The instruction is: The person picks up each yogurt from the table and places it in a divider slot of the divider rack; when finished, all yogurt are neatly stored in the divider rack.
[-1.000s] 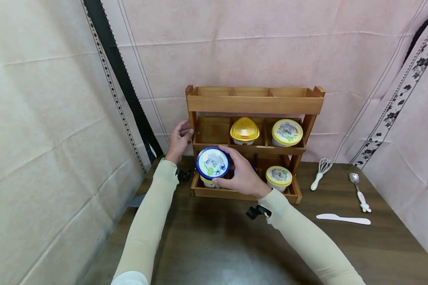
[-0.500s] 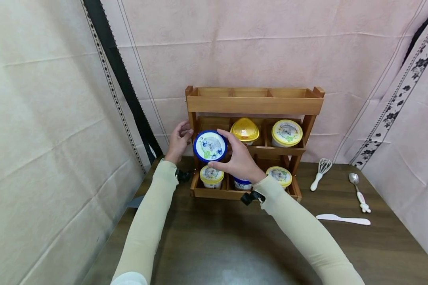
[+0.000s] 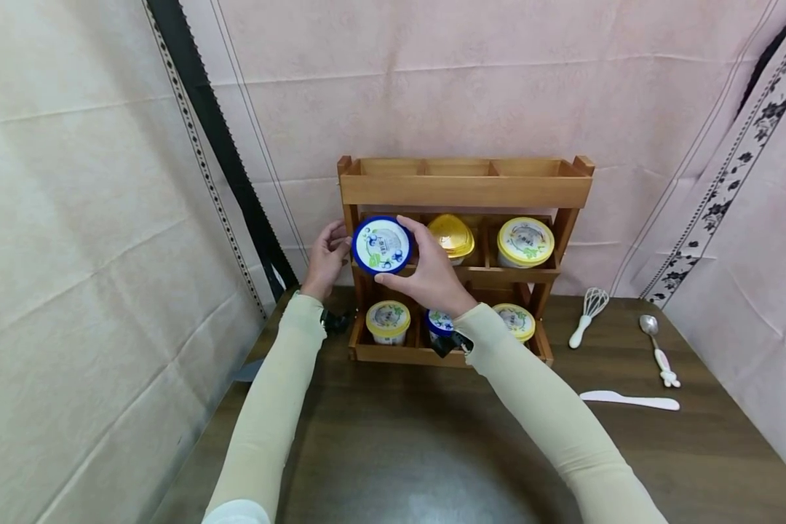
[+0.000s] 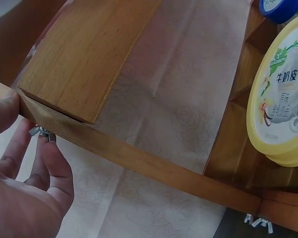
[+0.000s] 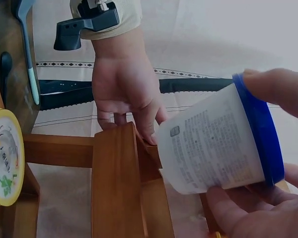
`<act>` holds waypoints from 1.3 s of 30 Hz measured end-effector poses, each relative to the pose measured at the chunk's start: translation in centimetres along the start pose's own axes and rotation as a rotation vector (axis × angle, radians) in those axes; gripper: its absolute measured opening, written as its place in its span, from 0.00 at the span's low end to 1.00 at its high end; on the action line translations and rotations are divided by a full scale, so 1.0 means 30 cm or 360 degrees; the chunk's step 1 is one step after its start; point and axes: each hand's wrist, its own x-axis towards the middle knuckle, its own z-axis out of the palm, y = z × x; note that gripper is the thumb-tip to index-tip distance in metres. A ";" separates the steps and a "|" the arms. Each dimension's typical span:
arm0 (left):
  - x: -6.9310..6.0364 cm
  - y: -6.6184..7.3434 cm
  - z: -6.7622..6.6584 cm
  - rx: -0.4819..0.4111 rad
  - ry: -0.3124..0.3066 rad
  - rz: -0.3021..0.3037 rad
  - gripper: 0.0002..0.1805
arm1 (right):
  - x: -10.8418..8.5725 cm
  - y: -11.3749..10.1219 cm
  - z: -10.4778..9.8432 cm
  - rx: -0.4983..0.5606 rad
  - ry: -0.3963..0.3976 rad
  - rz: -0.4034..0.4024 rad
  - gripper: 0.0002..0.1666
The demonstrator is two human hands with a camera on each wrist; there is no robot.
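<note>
My right hand [image 3: 432, 271] grips a white tub with a blue lid [image 3: 381, 245] by its lid and side, in front of the left part of the middle shelf. In the right wrist view the tub [image 5: 213, 144] is tilted, its printed wall showing. My left hand [image 3: 325, 262] holds the left side post of the wooden rack [image 3: 465, 191], thumb on one face and fingers curled behind near a wing nut [image 4: 42, 132]. A dome-lidded yellow tub [image 3: 450, 234] and a flat yellow-lidded tub [image 3: 525, 242] stand on the middle shelf.
On the bottom shelf are a yellow-lidded tub [image 3: 388, 322], a partly hidden blue-lidded tub [image 3: 439, 321] and another yellow-lidded tub [image 3: 517, 321]. A whisk [image 3: 588, 318], spoon [image 3: 659, 351] and white knife [image 3: 629, 400] lie at the table's right. Fabric walls surround the table.
My right hand has lifted the blue-lidded tub from the bottom shelf's left side up to the middle shelf's height, uncovering the yellow-lidded tub below. The left hand stays at the post.
</note>
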 end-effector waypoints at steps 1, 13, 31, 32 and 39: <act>0.001 0.000 -0.001 0.0004 -0.0001 0.0002 0.24 | 0.006 0.001 0.006 -0.0007 0.0016 0.0002 0.61; 0.003 0.003 0.000 0.0018 0.0006 0.0033 0.24 | 0.054 0.050 0.083 -0.0113 0.0157 0.0071 0.62; 0.011 -0.004 0.001 0.0036 0.0023 0.0050 0.24 | 0.128 0.082 0.138 -0.0355 0.0022 0.0184 0.63; 0.012 -0.003 0.002 0.0037 0.0028 0.0055 0.24 | 0.132 0.086 0.139 -0.0355 0.0024 0.0188 0.63; 0.009 -0.003 -0.002 0.0044 0.0019 0.0062 0.25 | 0.148 0.109 0.151 -0.0378 0.0035 0.0280 0.61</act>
